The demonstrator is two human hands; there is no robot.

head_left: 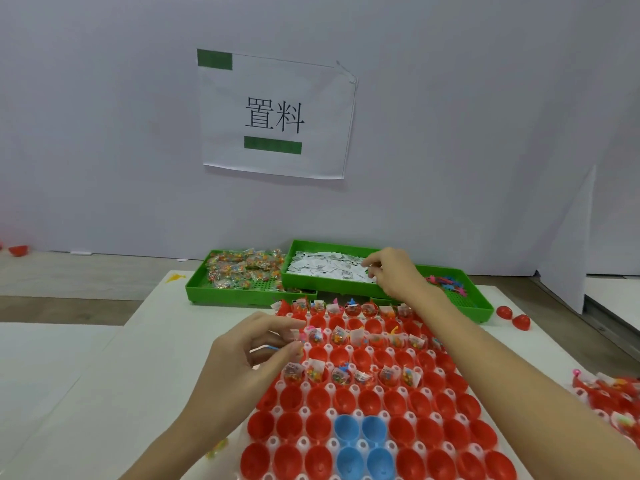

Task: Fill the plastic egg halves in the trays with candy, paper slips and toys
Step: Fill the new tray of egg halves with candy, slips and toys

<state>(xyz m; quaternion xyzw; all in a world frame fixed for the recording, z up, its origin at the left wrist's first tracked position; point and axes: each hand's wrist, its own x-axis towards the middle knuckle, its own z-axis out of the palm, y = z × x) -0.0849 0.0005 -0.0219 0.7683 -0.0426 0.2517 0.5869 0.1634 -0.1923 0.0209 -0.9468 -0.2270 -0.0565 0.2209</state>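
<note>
Along the far edge of the white table [138, 341], three green bins sit side by side so each filling is within one reach: candy packets [242, 268] on the left, paper slips [325, 266] in the middle bin [322, 289], which rests raised over its neighbours, and small plastic toys [446, 282] on the right. I have my right hand [391, 271] stretched over the near right part of the slip pile, fingertips curled down into it; I judge it is pinching up a slip, though I cannot tell whether one is already caught.

My left hand [256, 355] hovers over the left edge of the egg tray [346, 410], thumb and fingers narrowed around a small blue piece [273, 347], probably a toy, held just above the second filled row so it can drop into a half there.

The red egg halves [291, 398] stand open-side up in the tray's sockets, which keeps them steady for loading. Three rows toward the tray's far edge already hold packets and slips, with bare rows between them; the near rows, including four blue halves [360, 445], are still unfilled. A second tray [609, 396] lies at the table's right edge.
</note>
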